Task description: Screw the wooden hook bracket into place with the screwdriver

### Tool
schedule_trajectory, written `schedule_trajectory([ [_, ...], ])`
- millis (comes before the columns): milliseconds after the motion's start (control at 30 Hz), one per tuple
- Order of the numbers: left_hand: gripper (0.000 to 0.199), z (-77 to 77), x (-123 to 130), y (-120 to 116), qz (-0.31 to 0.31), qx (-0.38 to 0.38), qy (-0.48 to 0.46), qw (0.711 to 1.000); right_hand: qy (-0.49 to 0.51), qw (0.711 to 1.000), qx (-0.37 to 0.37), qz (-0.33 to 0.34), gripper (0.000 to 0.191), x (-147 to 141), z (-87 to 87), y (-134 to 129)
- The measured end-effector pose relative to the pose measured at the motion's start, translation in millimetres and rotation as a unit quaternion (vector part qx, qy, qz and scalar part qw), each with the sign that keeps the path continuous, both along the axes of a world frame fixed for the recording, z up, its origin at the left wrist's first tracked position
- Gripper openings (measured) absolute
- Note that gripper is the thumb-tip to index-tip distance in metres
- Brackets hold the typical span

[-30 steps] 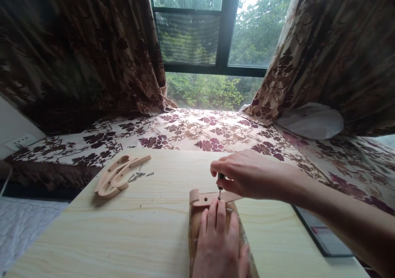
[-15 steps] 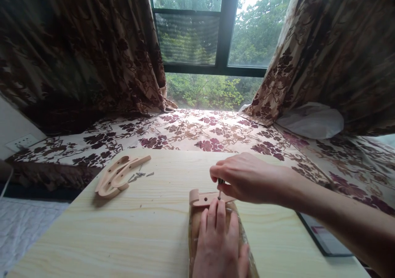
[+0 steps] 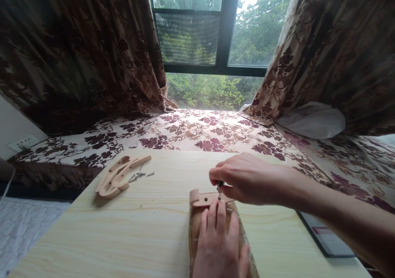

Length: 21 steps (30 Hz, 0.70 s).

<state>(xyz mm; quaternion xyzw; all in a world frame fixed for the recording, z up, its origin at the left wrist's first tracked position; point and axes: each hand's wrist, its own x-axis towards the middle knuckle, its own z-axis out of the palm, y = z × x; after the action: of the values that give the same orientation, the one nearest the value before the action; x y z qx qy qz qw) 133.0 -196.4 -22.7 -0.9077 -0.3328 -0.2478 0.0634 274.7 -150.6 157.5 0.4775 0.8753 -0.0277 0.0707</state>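
Observation:
My right hand is closed around a small screwdriver, whose shaft points down at a hole in a pale wooden piece. That piece has a raised, rounded left end and a dark hole left of the screwdriver. It lies across the far end of a brown block with shiny, clear-looking wrapping along its sides. My left hand lies flat on the block, fingers stretched forward, fingertips at the wooden piece beside the screwdriver tip. My hands hide the right part of the piece and much of the block.
Curved wooden pieces with holes lie at the table's far left, beside several loose screws. A dark-edged tablet-like object lies under my right forearm. Floral cloth covers the ledge below the window.
My right hand has shifted very slightly left, the screwdriver still at the same hole. My left hand and the wooden piece have stayed in place.

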Motion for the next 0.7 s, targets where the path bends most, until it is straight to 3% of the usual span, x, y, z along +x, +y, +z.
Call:
schedule_trajectory([
  [100,0.053,0.9,1,-1,0.002,0.001,-0.006,1.000,-0.006,1.000,0.023,0.008,0.011,-3,-8.3,2],
  [233,0.052,0.9,1,-2,0.002,0.000,-0.008,1.000,-0.029,0.997,0.054,-0.041,0.011,-2,-17.6,3],
  [333,0.052,0.5,1,-1,-0.003,-0.001,-0.003,1.000,-0.036,0.997,0.053,-0.051,0.011,0,-14.1,3],
  [533,0.054,0.4,2,-1,0.002,-0.008,-0.002,1.000,-0.006,0.999,0.036,0.012,0.011,-1,-8.5,5],
  [700,0.057,-1.3,2,0,0.003,-0.036,0.025,0.999,-0.009,0.998,0.038,-0.041,0.015,3,-18.3,4],
])
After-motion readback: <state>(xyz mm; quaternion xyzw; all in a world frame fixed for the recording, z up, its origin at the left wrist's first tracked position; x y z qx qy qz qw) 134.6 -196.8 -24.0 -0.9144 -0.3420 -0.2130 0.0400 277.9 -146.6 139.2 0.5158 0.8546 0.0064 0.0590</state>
